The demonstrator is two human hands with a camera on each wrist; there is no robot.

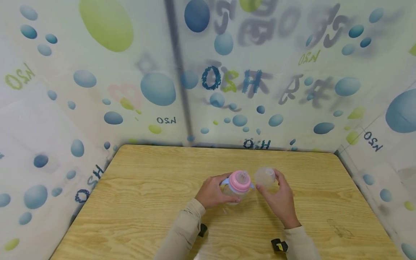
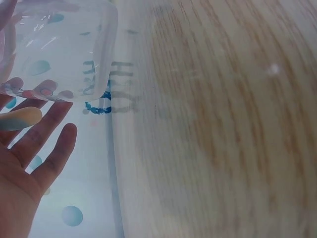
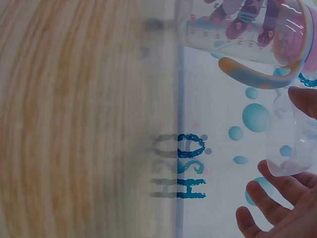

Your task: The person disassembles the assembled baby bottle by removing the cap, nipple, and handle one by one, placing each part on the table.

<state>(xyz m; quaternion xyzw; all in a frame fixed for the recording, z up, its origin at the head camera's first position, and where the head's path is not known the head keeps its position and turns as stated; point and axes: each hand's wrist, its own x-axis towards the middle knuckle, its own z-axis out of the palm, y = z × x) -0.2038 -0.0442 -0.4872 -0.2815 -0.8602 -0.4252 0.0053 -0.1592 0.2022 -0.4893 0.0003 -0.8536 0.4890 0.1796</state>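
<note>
A clear baby bottle (image 1: 234, 198) with a pink collar (image 1: 239, 180) and a nipple on top is held by my left hand (image 1: 211, 191), its thumb and fingers around the side. Two bluish handles stick out from the bottle; one handle (image 3: 257, 77) shows fully in the right wrist view, along with printed volume marks. To the right, my right hand (image 1: 282, 200) pinches a clear domed cap (image 1: 264, 177) between thumb and fingers. The cap is apart from the bottle, beside its top. In the left wrist view, the bottle's base (image 2: 106, 49) appears above several spread fingers (image 2: 57, 153).
Both hands are above a wood-grain table (image 1: 146, 180). White walls (image 1: 130, 65) printed with blue and green bubbles and lettering enclose it at the back and sides. Black straps with small devices (image 1: 279, 245) sit at the wrists.
</note>
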